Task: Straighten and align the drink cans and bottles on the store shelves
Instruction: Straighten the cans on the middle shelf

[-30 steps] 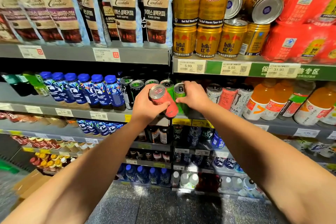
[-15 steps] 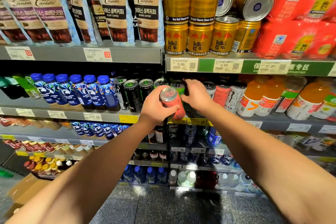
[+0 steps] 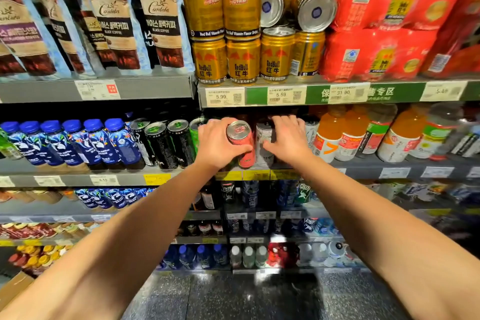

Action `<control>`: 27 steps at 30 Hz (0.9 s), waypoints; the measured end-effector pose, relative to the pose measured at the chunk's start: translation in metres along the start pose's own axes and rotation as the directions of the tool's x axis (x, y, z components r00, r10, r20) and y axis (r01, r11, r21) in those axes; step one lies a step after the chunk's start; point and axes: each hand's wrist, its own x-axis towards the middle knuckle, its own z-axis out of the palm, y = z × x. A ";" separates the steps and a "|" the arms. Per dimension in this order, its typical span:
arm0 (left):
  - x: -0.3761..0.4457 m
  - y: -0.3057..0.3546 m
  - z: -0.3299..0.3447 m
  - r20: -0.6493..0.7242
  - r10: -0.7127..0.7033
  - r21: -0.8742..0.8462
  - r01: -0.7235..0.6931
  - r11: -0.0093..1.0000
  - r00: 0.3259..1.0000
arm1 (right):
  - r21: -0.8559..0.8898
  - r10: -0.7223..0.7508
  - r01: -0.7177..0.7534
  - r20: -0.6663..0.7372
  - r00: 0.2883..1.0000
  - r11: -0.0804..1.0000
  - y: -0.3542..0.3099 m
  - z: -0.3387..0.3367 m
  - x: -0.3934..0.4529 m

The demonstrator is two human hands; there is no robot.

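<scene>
Gripping a red can [image 3: 240,144] round its body at the middle shelf [image 3: 405,163] front, the left hand [image 3: 218,144] tilts it (rigid, smooth, likely heavy if full, best held mid-wall) while the right hand [image 3: 288,138] reaches among neighbouring cans [image 3: 263,143], fingers spread and holding nothing.

can [image 3: 240,141] at shelf [image 3: 78,179] front edge, in left hand [image 3: 217,143] | bottles [image 3: 78,143] left | right hand [image 3: 287,138] just right
</scene>
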 end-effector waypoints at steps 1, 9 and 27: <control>0.004 0.001 0.001 0.009 -0.004 0.014 0.004 1.000 1.000 | 0.004 -0.001 0.001 0.013 1.000 1.000 0.003 0.000 0.000; 0.021 0.013 0.008 0.088 -0.106 0.107 0.096 0.990 0.990 | 0.044 0.001 -0.005 0.092 0.996 0.999 0.009 -0.002 0.003; 0.044 0.018 0.015 0.209 -0.203 0.299 0.135 0.945 0.957 | 0.020 -0.013 0.009 0.210 0.978 1.000 0.011 -0.011 0.019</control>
